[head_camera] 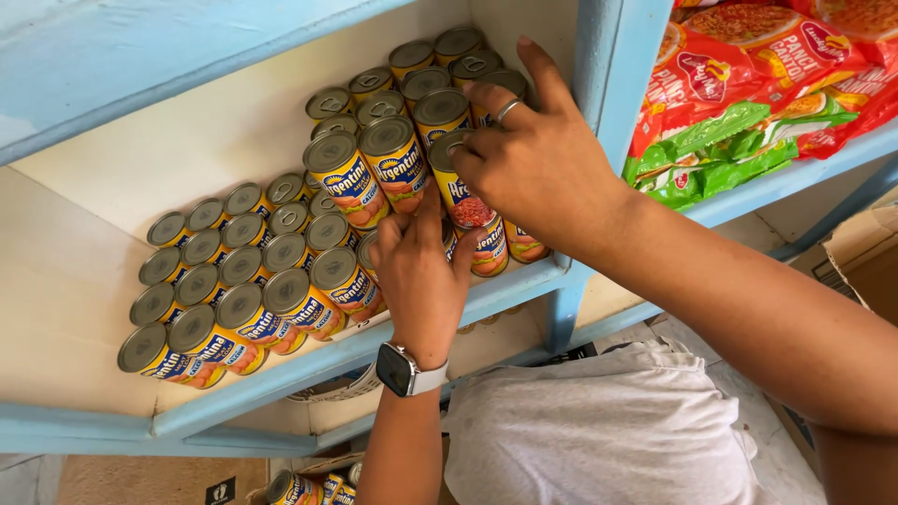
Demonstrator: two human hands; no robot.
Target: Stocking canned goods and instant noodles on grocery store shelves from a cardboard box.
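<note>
Yellow-labelled cans (281, 271) with grey tops stand stacked on the blue shelf (309, 369). I see my right hand (538, 164) gripping one can (463, 196) by its top, my left hand (421, 276) touching lower cans. Red and green packets (748, 84) lie right.

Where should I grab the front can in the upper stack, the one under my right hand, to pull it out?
Grip the can around its round side wall just below the lid, coming from the open front of the shelf. Cans press in beside and behind it, so only the front and top are free. The right hand already rests on its lid; the left hand is just below.
</note>
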